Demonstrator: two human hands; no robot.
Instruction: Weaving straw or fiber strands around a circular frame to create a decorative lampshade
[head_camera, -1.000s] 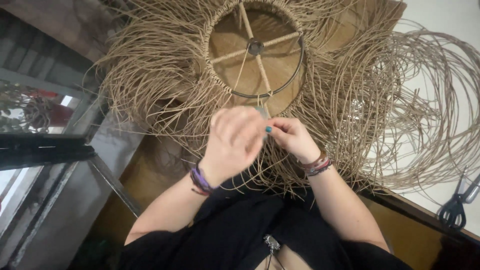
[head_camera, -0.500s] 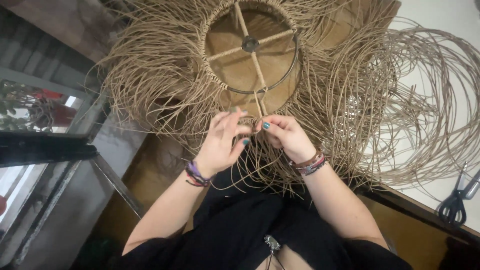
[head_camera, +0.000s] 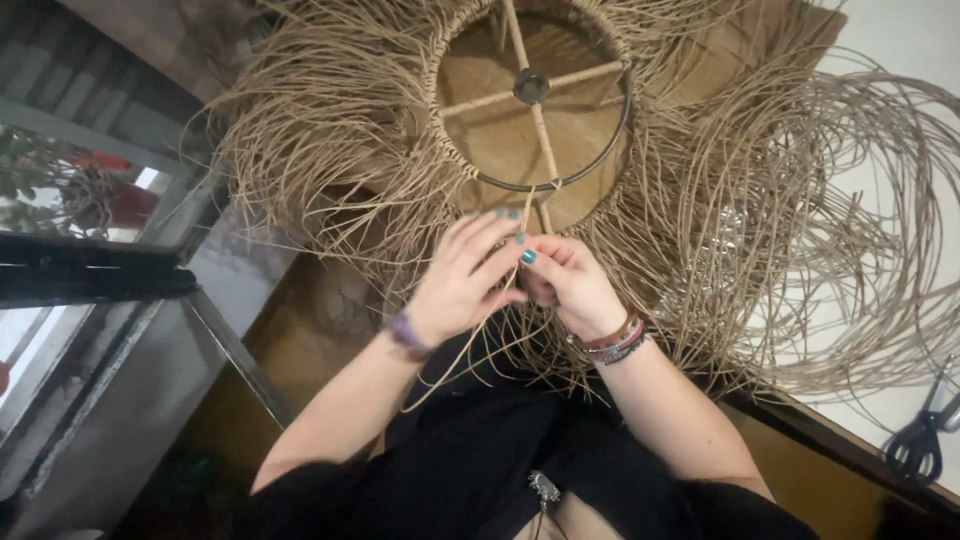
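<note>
A round wire frame (head_camera: 600, 165) with tan spokes meeting at a dark hub (head_camera: 531, 86) lies in front of me, its rim wrapped in tan cord. Long loose cord strands (head_camera: 330, 130) fan out all around it. My left hand (head_camera: 462, 280) and my right hand (head_camera: 565, 280) meet just below the near rim, fingers pinched together on a thin cord strand (head_camera: 468, 345) that trails down toward my lap. Both wrists wear bracelets.
Coiled loops of the same cord (head_camera: 860, 230) spread over the white surface at the right. Black-handled scissors (head_camera: 925, 435) lie at the lower right edge. A glass panel with a dark metal frame (head_camera: 110, 280) stands at the left.
My hands shifted a little toward the frame's near rim and the left fingers spread over the right hand. The view tilted so the frame sits higher.
</note>
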